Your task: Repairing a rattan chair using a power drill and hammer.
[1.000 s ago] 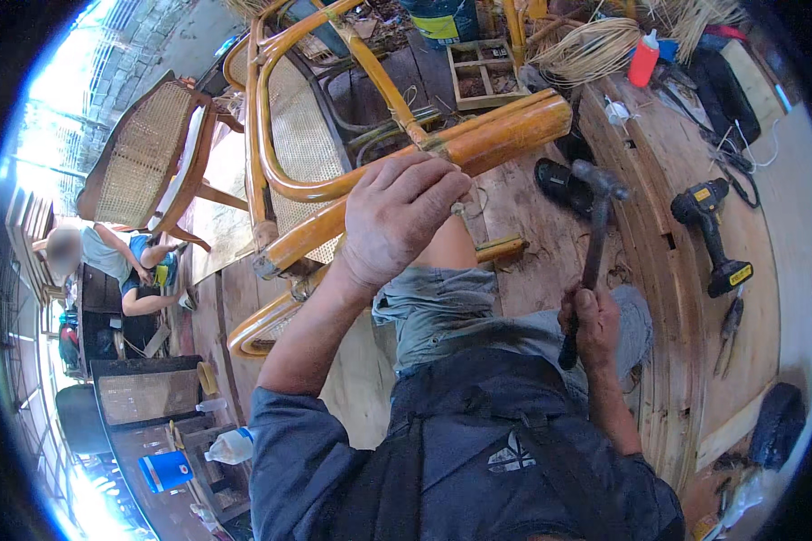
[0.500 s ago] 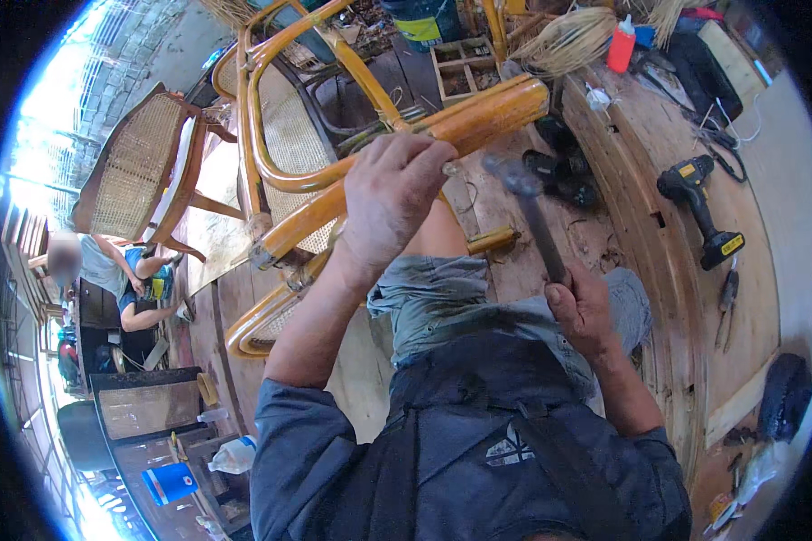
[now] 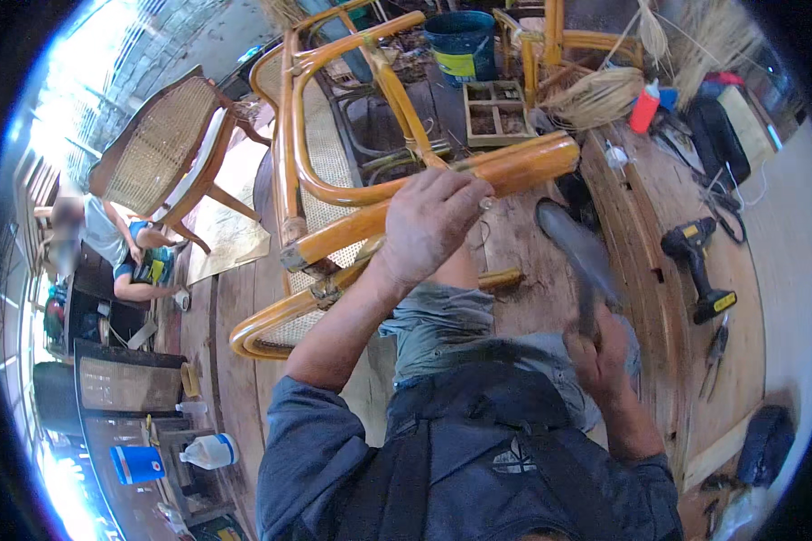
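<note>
My left hand (image 3: 433,216) is closed over a thick, varnished orange-brown rail (image 3: 523,169) of a rattan chair (image 3: 299,162) with woven cane panels. A small shiny bit (image 3: 487,203) shows at its fingertips, too small to name. My right hand (image 3: 597,350) is wrapped round the handle of a hammer (image 3: 579,248), whose head is smeared by motion. The hammer is below and right of the rail, apart from it. The chair lies tipped over in front of my legs.
A power drill (image 3: 690,261) and pliers (image 3: 715,361) lie on the boards at right, near a red bottle (image 3: 644,108). A divided wooden box (image 3: 496,113) and a dark bucket (image 3: 460,45) stand beyond. A person (image 3: 135,243) sits at left beside another cane chair (image 3: 158,149).
The hammer has swung back from beside the rail, toward my right and nearer to me. My left hand keeps its grip on the rail. The view has shifted slightly.
</note>
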Demonstrator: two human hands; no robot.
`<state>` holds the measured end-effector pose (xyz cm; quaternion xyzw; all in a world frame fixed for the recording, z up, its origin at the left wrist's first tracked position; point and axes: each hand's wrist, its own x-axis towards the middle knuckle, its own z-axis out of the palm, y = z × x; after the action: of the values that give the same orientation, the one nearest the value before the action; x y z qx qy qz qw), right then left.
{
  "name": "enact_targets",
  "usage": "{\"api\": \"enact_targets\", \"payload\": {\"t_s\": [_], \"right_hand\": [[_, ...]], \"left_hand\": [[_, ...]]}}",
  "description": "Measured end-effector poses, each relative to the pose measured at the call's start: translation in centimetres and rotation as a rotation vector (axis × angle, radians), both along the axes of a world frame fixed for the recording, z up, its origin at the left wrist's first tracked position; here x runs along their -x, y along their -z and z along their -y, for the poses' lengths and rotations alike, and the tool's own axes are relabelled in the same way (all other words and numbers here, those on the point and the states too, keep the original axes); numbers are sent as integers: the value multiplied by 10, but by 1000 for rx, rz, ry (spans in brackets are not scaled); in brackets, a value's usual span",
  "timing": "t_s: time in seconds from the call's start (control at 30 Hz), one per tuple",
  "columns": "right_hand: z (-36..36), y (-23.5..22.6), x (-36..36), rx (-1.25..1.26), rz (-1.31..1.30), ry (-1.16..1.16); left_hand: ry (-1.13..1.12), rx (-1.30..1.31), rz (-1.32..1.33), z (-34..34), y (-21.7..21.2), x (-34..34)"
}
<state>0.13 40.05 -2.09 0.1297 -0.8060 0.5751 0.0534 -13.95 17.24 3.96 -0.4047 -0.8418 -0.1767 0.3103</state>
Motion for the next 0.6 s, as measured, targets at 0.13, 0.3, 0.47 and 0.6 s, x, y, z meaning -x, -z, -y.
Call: {"api": "enact_targets", "payload": {"t_s": [0.13,0.3,0.47,0.6], "right_hand": [[5,1,6,-196,-274,53],[-1,5,8,-194,-110,87],[-8,8,12,-400,-108,32],[-3,13,14,-68,-126,125]], "left_hand": [[-11,8,-41,2,-1,0],[-13,19,-49,2,0,1],[1,9,-64,1,1,3],[-2,22,-56,0,0,2]]}}
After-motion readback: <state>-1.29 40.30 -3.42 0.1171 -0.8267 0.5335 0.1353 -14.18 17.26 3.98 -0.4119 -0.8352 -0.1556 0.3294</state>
